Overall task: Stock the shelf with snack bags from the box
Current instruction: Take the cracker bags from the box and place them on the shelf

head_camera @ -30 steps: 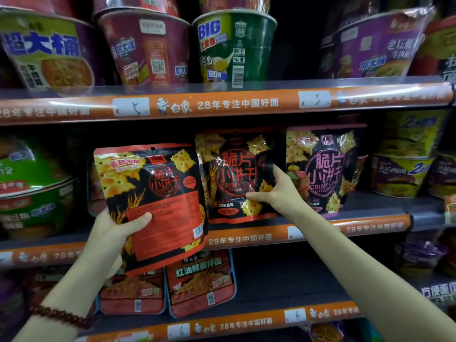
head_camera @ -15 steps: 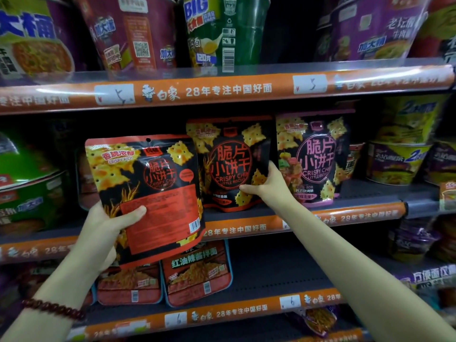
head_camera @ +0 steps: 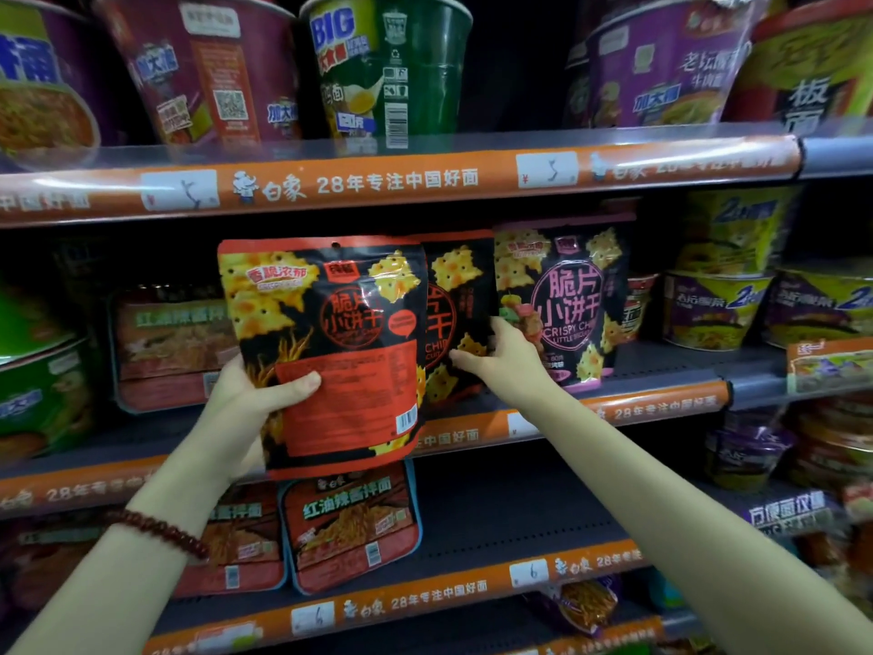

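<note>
My left hand [head_camera: 250,408] grips a black-and-red cracker snack bag [head_camera: 330,352] by its lower left side, held upright in front of the middle shelf [head_camera: 661,404]. Behind it a second red-and-black snack bag [head_camera: 460,319] stands on that shelf, partly covered by the held bag. My right hand [head_camera: 505,356] holds this standing bag at its lower right edge, thumb on the front. To its right stands a purple-trimmed snack bag [head_camera: 562,300] of the same kind. No box is in view.
Large instant-noodle cups [head_camera: 387,68] line the top shelf behind an orange price strip [head_camera: 401,182]. Flat red noodle trays [head_camera: 349,527] stand on the lower shelf and at the left of the middle shelf. Yellow-purple noodle bowls [head_camera: 718,304] fill the right.
My left hand has carried its bag rightward and up, so it now overlaps the standing bag. My right hand stays on that standing bag.
</note>
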